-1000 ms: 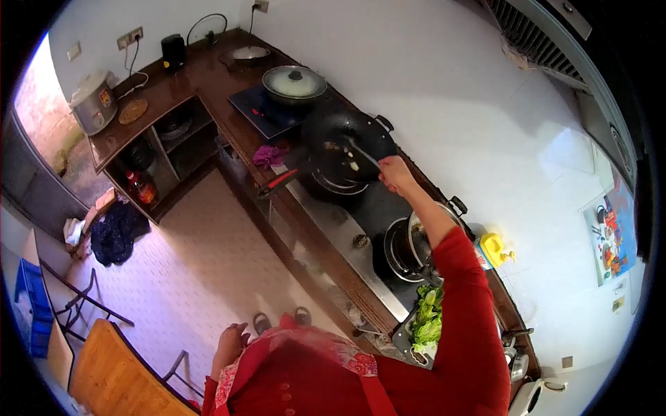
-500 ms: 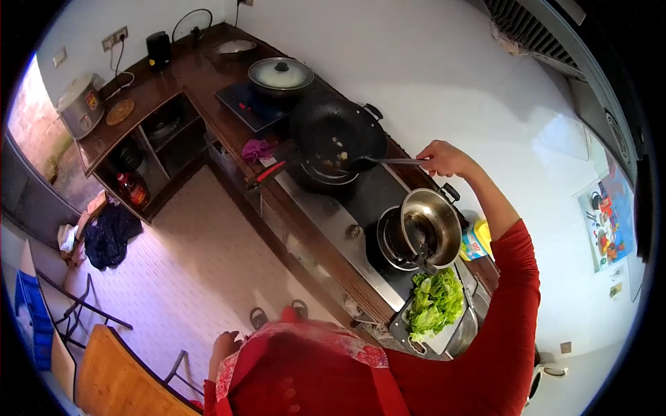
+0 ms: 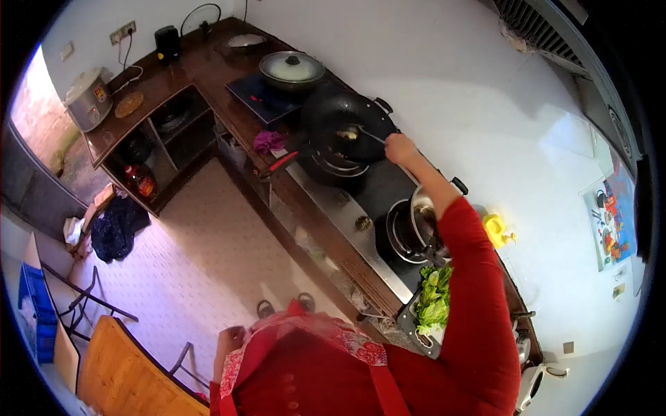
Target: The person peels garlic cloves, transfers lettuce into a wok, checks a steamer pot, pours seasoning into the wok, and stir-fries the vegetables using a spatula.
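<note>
My right hand [image 3: 400,148] is closed round the handle of a spatula [image 3: 371,136], whose blade is down inside the black wok [image 3: 326,118]. Small pale pieces of food [image 3: 349,133] lie by the blade. The wok sits on the left burner of the stove, with a red-handled end sticking out toward the counter's front edge. My left hand [image 3: 231,338] hangs low beside the apron, its fingers curled; whether it holds anything is hidden.
A steel pan [image 3: 424,213] stands on the right burner, partly behind my arm. Green leaves [image 3: 435,300] lie on a board near the front. A lidded pan [image 3: 291,69] is at the back. A wooden table [image 3: 128,367] stands lower left.
The spatula first swung right with my right hand, toward the wok's right rim, and is now back farther in the wok, lifting or pushing food. The camera view also shifted slightly.
</note>
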{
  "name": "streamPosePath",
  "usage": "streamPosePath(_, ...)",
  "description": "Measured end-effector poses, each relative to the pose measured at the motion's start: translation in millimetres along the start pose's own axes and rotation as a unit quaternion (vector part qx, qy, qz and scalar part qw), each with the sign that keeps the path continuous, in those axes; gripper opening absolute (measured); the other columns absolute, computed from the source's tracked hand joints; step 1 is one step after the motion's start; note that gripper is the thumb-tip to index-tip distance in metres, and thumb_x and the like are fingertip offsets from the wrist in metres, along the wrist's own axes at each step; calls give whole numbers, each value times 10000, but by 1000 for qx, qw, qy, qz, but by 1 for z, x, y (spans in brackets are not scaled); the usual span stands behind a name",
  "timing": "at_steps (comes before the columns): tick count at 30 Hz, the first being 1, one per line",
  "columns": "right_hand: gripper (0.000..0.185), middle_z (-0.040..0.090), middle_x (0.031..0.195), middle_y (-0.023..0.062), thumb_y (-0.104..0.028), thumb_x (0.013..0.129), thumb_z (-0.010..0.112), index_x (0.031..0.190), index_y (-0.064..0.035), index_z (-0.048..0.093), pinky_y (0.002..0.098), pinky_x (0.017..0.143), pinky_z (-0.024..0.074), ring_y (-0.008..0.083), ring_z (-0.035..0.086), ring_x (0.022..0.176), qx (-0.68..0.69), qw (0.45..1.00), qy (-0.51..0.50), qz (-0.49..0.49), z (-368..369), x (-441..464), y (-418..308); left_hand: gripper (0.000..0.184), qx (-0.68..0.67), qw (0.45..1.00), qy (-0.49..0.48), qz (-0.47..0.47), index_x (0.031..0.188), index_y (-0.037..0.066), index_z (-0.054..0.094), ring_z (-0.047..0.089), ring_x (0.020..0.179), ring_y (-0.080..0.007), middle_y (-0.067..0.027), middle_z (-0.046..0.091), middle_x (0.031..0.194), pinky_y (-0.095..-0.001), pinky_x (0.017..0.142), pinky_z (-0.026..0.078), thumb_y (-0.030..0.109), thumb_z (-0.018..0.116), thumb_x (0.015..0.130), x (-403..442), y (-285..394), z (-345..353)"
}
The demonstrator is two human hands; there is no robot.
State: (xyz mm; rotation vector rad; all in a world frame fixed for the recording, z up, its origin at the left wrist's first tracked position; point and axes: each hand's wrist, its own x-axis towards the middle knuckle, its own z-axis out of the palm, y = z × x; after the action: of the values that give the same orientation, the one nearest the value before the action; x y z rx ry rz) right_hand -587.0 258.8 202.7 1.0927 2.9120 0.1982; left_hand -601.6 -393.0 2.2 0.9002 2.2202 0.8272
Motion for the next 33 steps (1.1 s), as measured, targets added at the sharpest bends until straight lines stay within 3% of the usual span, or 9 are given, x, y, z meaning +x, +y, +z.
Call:
streamPosePath(2,189,635,823,224,-183,756,559,808,-39,671,439,710,502,361,624,749,20,992,1,-126,-60,-37,12,289,1,998,4,-57,1027,8,626,593,831,-387,-223,624,892,-404,708,480,164,625,784,-28,-51,10)
streamPosePath(4,240,611,608,127,-127,786,560,945,21,662,338,503,481,208,575,472,152,980,-85,-99,-110,-67,21,287,-2,993,4,-120,1026,8,626,596,826,-382,-221,626,893,-403,706,482,164,623,786,-59,-96,20)
streamPosePath(8,186,574,564,72,-148,806,569,853,-1,672,315,451,434,156,534,486,242,950,-195,15,-140,-92,1,282,-20,970,2,-241,1024,7,628,601,817,-374,-217,630,893,-399,702,486,164,620,789,-116,-154,50)
streamPosePath(17,283,635,1003,177,-210,793,594,1048,-108,660,421,847,484,347,600,957,164,979,101,-66,12,9,-10,273,-132,907,82,-392,1020,4,632,612,797,-354,-208,637,895,-391,693,495,162,613,798,-180,-152,164)
streamPosePath(19,319,644,913,184,-162,736,612,1046,-105,659,423,798,483,378,608,871,157,977,54,-135,14,2,10,271,-153,893,95,-413,1019,3,633,615,793,-350,-206,639,895,-389,690,497,162,611,800,-198,-138,197)
streamPosePath(25,300,627,630,106,-101,748,595,1028,-27,672,282,485,468,140,575,508,164,965,-66,-196,-86,-37,104,266,-186,870,99,-446,1016,2,636,623,779,-337,-200,645,897,-384,684,503,161,606,805,-252,-101,268)
streamPosePath(28,267,623,619,91,-120,740,597,967,-17,695,265,462,448,132,563,489,174,969,-138,-106,-149,-68,103,263,-187,869,93,-448,1014,1,637,626,772,-330,-197,647,897,-381,681,506,161,604,808,-271,-102,289)
streamPosePath(31,255,656,710,128,-156,735,616,947,-40,701,316,554,497,195,617,572,217,956,-147,-128,-86,-43,101,261,-184,876,91,-437,1013,0,639,630,765,-324,-194,650,898,-379,678,509,161,601,811,-278,-111,293)
streamPosePath(33,235,669,846,159,-190,740,621,928,-77,705,370,704,514,290,646,754,100,978,59,-173,-28,-26,84,259,-185,876,97,-436,1012,-1,640,633,761,-319,-192,652,898,-377,676,511,160,600,813,-271,-115,290)
